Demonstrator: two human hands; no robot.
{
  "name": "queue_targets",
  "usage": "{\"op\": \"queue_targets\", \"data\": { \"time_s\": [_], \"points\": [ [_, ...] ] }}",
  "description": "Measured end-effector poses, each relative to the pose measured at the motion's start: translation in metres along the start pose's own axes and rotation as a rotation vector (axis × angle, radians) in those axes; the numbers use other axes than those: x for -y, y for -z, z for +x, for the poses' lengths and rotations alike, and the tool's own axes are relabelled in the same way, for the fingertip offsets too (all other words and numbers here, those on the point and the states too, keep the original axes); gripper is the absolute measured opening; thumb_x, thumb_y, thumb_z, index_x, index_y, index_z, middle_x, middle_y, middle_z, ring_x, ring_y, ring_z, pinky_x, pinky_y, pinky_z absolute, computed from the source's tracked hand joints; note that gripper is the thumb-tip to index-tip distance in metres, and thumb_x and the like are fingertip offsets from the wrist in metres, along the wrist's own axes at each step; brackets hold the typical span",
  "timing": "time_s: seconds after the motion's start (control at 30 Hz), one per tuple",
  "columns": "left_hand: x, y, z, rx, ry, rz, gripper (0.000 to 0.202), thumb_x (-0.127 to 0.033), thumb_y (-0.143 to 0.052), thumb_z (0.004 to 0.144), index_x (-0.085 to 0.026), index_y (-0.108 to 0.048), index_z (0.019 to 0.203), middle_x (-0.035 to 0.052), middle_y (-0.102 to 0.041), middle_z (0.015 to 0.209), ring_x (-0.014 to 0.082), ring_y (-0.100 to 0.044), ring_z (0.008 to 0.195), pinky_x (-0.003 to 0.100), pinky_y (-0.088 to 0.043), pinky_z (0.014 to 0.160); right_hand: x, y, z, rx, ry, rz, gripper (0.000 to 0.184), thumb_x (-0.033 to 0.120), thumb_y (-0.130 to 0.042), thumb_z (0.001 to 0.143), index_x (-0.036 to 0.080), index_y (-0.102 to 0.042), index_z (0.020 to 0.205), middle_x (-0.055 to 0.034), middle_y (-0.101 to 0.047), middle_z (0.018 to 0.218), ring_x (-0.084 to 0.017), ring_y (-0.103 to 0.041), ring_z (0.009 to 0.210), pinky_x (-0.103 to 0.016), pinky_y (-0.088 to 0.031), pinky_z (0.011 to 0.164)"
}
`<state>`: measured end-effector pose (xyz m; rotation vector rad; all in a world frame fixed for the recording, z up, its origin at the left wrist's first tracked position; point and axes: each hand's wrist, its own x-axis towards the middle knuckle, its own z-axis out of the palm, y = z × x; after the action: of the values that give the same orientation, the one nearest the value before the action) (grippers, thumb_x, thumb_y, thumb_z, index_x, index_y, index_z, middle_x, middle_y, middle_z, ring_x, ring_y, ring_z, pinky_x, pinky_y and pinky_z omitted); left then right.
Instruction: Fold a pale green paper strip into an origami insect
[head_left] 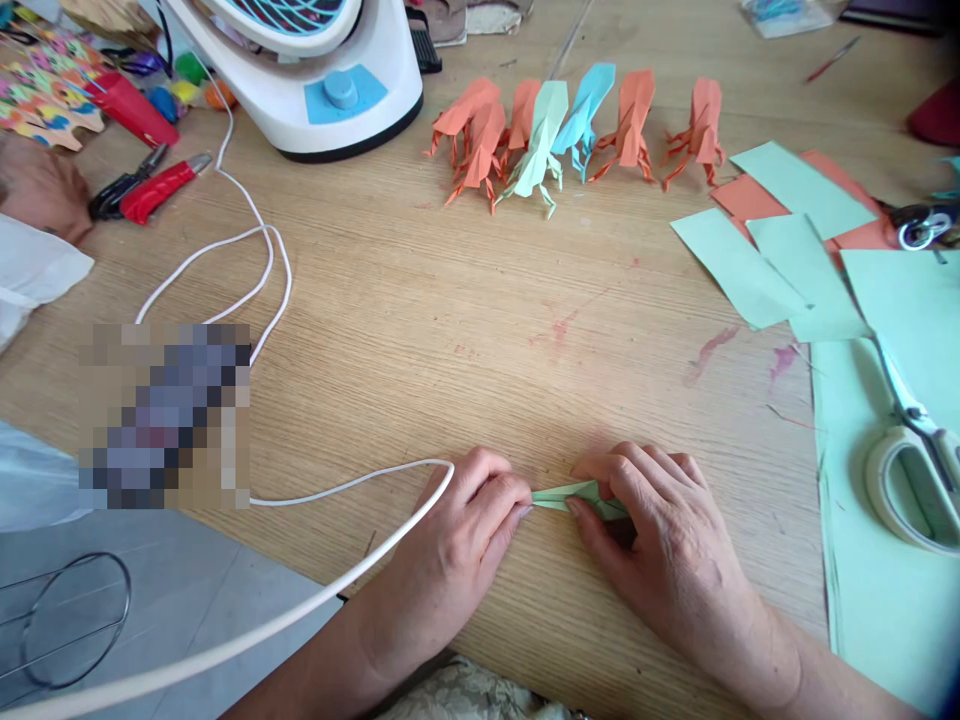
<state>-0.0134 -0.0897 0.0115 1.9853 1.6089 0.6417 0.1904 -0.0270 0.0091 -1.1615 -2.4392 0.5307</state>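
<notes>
Between my hands, low over the front of the wooden table, is a narrow folded piece of light green paper [564, 495]. My left hand [472, 520] pinches its thin pointed end. My right hand [660, 530] grips the wider end between thumb and fingers, hiding part of it. At the back stand several folded paper figures with thin bent legs: orange ones such as this orange figure [634, 115], a pale green figure [541, 140] and a blue figure [589, 110].
White-handled scissors [911, 440] lie on green paper sheets [862, 590] at right, near cut green and orange pieces [739, 265]. A white fan base [322, 90] stands at the back left. Red-handled pliers [161, 190] lie beside it. A white cable [337, 580] crosses over my left forearm.
</notes>
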Motion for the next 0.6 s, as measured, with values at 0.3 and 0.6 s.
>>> {"op": "queue_targets", "data": {
  "time_s": [0.3, 0.6],
  "points": [
    [-0.006, 0.003, 0.006, 0.047, 0.002, 0.088, 0.013, -0.019, -0.045, 0.102, -0.022, -0.057, 0.097, 0.003, -0.056, 0.097, 0.0177, -0.057, 0.089, 0.032, -0.048, 0.082, -0.001, -0.001, -0.001, 0.003, -0.003, 0.0, 0.002, 0.019, -0.058, 0.093, 0.02, -0.057, 0.091, -0.003, -0.06, 0.077, -0.021, -0.053, 0.073, -0.037, -0.033, 0.069],
    [-0.012, -0.001, 0.006, 0.042, 0.068, 0.059, 0.011, -0.013, -0.047, 0.099, -0.021, -0.054, 0.095, 0.0032, -0.053, 0.099, 0.0181, -0.054, 0.088, 0.034, -0.045, 0.079, -0.001, -0.001, -0.002, 0.012, -0.011, 0.006, 0.003, 0.02, -0.057, 0.093, 0.019, -0.06, 0.095, -0.0034, -0.059, 0.077, -0.022, -0.053, 0.074, -0.037, -0.034, 0.07]
  ]
}}
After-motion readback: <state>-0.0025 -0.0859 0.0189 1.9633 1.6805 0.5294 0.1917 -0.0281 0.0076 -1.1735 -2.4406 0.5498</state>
